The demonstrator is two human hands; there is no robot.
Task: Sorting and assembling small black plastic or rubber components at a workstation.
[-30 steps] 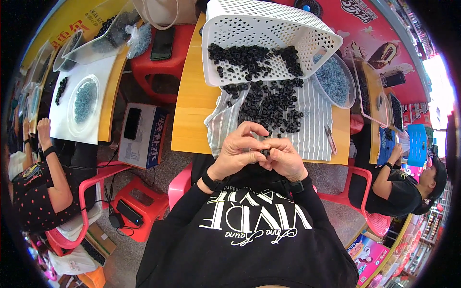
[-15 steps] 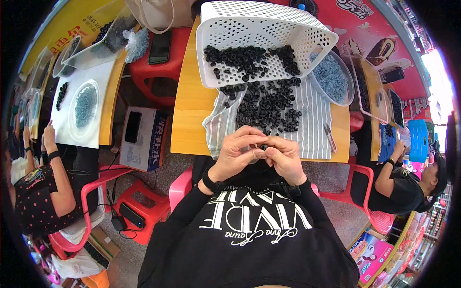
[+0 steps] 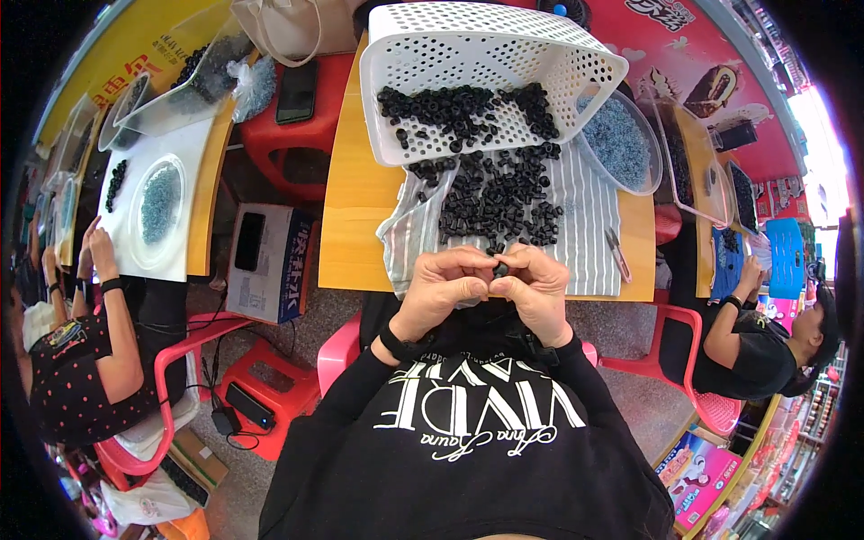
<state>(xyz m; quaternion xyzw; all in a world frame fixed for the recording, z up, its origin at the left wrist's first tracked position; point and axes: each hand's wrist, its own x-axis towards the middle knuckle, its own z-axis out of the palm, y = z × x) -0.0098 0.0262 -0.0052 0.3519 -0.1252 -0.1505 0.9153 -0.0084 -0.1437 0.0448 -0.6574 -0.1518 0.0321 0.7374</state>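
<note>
A small black round part [image 3: 500,269] sits between my two hands at the table's near edge. My right hand [image 3: 534,281] pinches it between thumb and fingers. My left hand [image 3: 448,281] is closed too, its thumb and fingertips meeting at the same part; whether it grips anything else is hidden. Just beyond my fingers, many loose black parts [image 3: 504,193] lie heaped on a grey-and-white striped cloth [image 3: 589,243]. A white perforated basket [image 3: 477,58], tipped on its side toward me, holds more of them.
Right of the basket stands a clear round tub [image 3: 621,148] of small bluish pieces. Small scissors or snips [image 3: 617,256] lie on the cloth's right side. Red stools [image 3: 265,387] and a cardboard box [image 3: 256,261] are to the left. People work at tables on both sides.
My fingertips have shifted around the small black part, which now shows more plainly. Both hands have opened slightly away from each other at the knuckles.
</note>
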